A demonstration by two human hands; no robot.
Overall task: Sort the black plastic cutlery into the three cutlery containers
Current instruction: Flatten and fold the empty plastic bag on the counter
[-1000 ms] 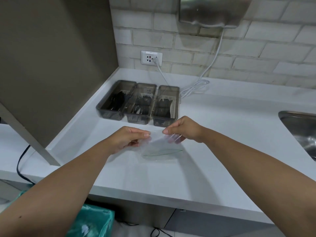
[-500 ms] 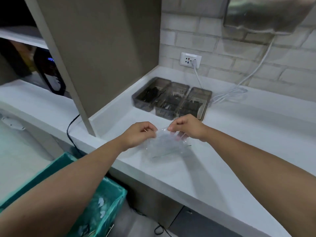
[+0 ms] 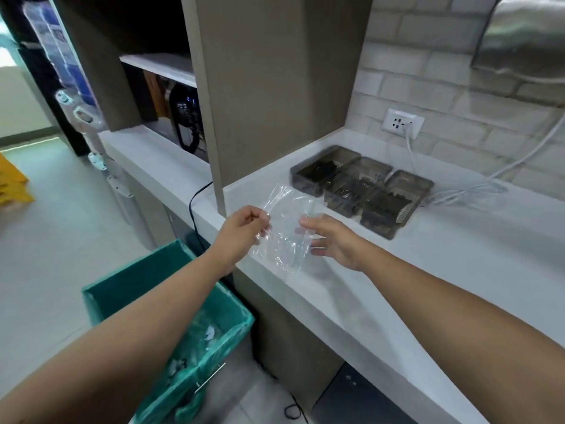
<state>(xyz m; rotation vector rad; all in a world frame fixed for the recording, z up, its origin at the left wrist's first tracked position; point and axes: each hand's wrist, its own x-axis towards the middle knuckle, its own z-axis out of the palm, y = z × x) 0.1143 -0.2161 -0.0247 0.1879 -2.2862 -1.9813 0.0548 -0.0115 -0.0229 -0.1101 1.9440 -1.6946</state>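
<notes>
The left hand (image 3: pixel 244 223) pinches a clear plastic wrapper (image 3: pixel 282 237) at the counter (image 3: pixel 458 270) edge; the right hand (image 3: pixel 331 237), its grip relaxed and wide, touches it. The cutlery (image 3: pixel 382 201) lies in 3 containers (image 3: pixel 360 188) behind.

A white counter (image 3: pixel 458 270) runs along a pale brick wall (image 3: pixel 458 96) with a socket (image 3: pixel 403 123) — a grey cabinet (image 3: pixel 275 87) stands at its end. A green bin (image 3: pixel 171 316) sits on the pale floor (image 3: pixel 46 240).
</notes>
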